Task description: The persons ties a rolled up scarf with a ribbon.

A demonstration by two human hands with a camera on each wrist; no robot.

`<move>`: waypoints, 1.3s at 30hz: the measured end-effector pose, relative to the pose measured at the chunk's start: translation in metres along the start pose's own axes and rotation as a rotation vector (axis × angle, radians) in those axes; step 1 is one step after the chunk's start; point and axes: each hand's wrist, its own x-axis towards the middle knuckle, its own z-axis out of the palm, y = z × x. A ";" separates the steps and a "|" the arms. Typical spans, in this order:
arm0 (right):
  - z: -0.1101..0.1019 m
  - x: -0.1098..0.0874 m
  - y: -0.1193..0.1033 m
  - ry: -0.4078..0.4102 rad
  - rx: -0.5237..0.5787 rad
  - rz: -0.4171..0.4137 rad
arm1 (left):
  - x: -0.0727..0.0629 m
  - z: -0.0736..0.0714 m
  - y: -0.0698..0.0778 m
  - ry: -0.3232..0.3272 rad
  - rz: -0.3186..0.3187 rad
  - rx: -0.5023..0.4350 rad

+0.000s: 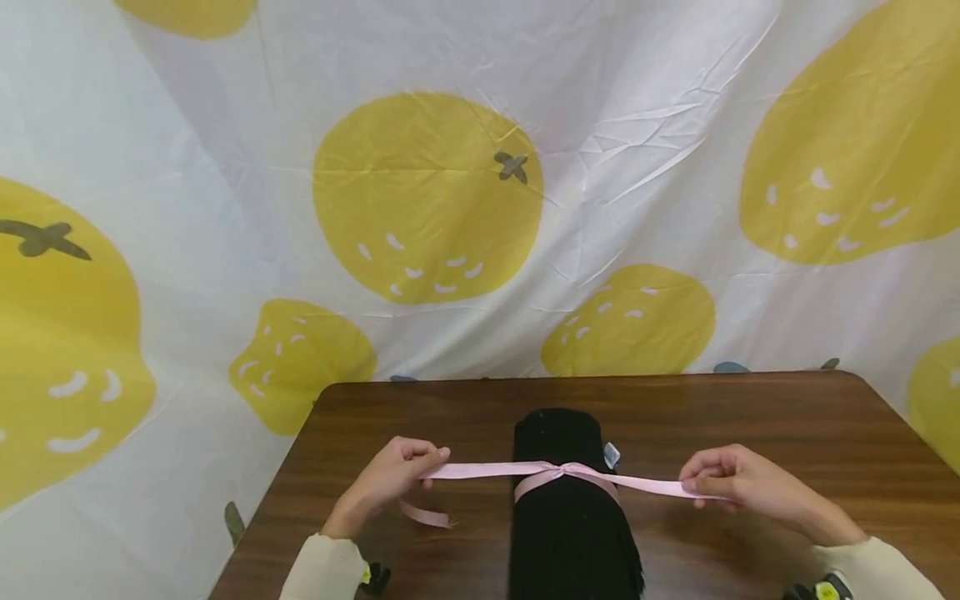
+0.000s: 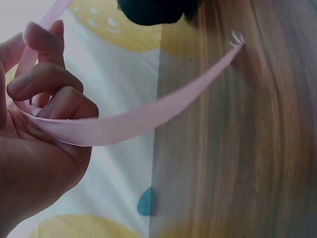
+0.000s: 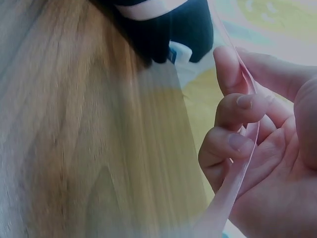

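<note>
A rolled black cloth [image 1: 562,533] lies lengthwise on the table, with a pink ribbon [image 1: 487,471] wrapped around it and crossed in a knot on top. My left hand [image 1: 393,475] pinches one end of the ribbon out to the left; its loose tail hangs below the fingers, with a frayed tip in the left wrist view. Out to the right, my right hand [image 1: 738,483] pinches the other end between thumb and curled fingers. Both ribbon lengths stretch nearly straight from the knot. A small white tag [image 1: 612,455] sticks out from the roll's right side.
The brown wooden table [image 1: 420,417] has rounded far corners. Behind it hangs a white curtain [image 1: 585,192] printed with yellow fruit, close against the table's far edge. Dark straps with yellow marks sit at both wrists.
</note>
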 end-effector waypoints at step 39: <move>-0.031 -0.021 0.043 -0.022 0.068 0.026 | -0.018 -0.039 -0.066 -0.055 -0.183 -0.025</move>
